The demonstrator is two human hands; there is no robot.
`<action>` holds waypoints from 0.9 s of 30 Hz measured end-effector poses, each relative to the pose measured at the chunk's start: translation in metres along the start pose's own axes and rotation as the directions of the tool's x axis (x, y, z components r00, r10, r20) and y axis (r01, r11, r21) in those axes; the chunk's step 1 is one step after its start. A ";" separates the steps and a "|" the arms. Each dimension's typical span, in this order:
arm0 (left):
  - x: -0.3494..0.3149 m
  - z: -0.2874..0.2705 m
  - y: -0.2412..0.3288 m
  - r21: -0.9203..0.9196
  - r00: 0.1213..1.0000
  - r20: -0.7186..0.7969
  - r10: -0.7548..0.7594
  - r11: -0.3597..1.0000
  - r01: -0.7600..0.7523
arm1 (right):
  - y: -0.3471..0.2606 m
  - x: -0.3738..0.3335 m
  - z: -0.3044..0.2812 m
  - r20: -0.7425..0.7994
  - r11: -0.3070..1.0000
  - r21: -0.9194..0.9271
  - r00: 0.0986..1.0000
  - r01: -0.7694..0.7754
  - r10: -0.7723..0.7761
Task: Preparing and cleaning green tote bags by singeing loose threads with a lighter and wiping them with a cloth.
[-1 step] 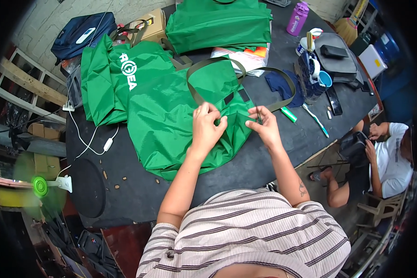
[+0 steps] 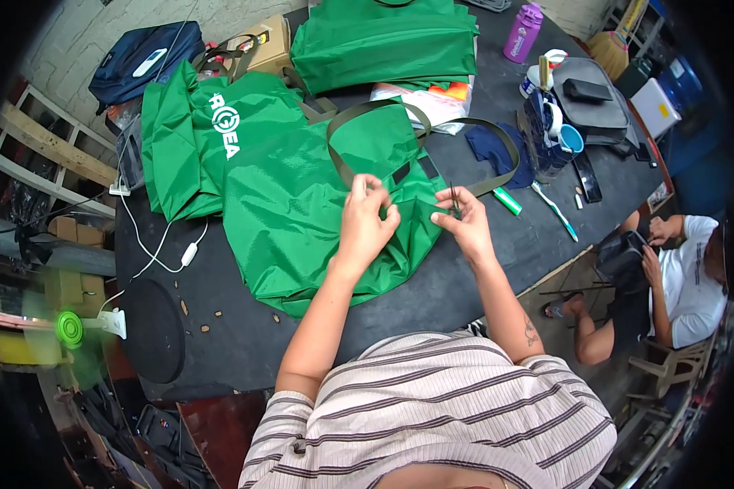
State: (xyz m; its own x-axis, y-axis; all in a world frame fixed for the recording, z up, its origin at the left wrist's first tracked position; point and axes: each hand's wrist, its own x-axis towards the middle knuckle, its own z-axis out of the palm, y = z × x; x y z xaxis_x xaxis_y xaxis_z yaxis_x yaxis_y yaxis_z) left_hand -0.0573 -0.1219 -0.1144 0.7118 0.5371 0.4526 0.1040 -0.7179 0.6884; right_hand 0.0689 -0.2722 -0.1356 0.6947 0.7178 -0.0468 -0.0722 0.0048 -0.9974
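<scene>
A green fabric bag [image 2: 294, 212] with olive webbing handles [image 2: 504, 175] lies flat in front of me. Two short black strips [image 2: 426, 168] show near its right edge. Over the bag's lower right part, my left hand [image 2: 364, 213] is closed, thumb and fingers curled toward each other; what they hold, if anything, is too small to make out. Close by at the bag's right edge, my right hand [image 2: 465, 222] pinches a small dark pointed tool [image 2: 454, 204] that sticks up between the fingers. Its lower part is hidden by the hand.
Another green bag [image 2: 179, 147] lies to the left, and a green stack [image 2: 383, 49] stands behind. Right: a toothbrush [image 2: 556, 212], phone [image 2: 587, 178], clear container [image 2: 538, 134] and purple bottle [image 2: 523, 34]. A fan [image 2: 70, 329] spins at left; a person [image 2: 669, 281] sits at right.
My left hand's fingers have lifted very slightly. The right hand and the small dark tool stay almost where they were, and the bag lies as before.
</scene>
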 end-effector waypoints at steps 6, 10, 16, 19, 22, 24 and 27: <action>0.018 -0.001 0.017 -0.174 0.913 0.396 -0.099 0.968 0.180 | 0.006 -0.007 -0.001 -0.032 0.994 0.060 0.995 0.095 -0.093; 0.014 0.012 0.012 -0.094 0.894 0.418 -0.162 0.971 0.220 | 0.004 -0.006 -0.002 -0.059 0.955 -0.189 0.968 0.228 -0.243; 0.007 0.016 0.022 0.012 0.946 0.237 -0.221 0.974 0.224 | -0.032 -0.013 0.008 0.046 0.551 -0.725 0.828 0.412 -0.559; 0.007 0.016 0.021 0.011 0.955 0.216 -0.202 0.979 0.204 | -0.031 -0.012 0.013 0.024 0.556 -0.733 0.831 0.393 -0.555; 0.008 0.014 0.024 0.014 0.953 0.217 -0.212 0.977 0.214 | -0.026 -0.010 0.016 0.012 0.568 -0.733 0.842 0.374 -0.539; 0.007 0.012 0.024 0.013 0.951 0.227 -0.211 0.977 0.214 | -0.026 -0.009 0.019 -0.033 0.606 -0.701 0.832 0.376 -0.554; 0.006 0.005 0.022 -0.010 0.959 0.217 -0.182 0.982 0.188 | -0.020 -0.002 0.014 -0.147 0.738 -0.537 0.816 0.408 -0.559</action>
State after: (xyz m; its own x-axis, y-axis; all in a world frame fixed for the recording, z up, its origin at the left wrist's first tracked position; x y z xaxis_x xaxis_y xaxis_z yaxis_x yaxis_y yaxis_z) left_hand -0.0476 -0.1372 -0.0993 0.8144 0.5496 0.1864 0.2290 -0.5994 0.7670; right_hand 0.0593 -0.2639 -0.1144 0.7126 0.4808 0.5109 0.6149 -0.0774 -0.7848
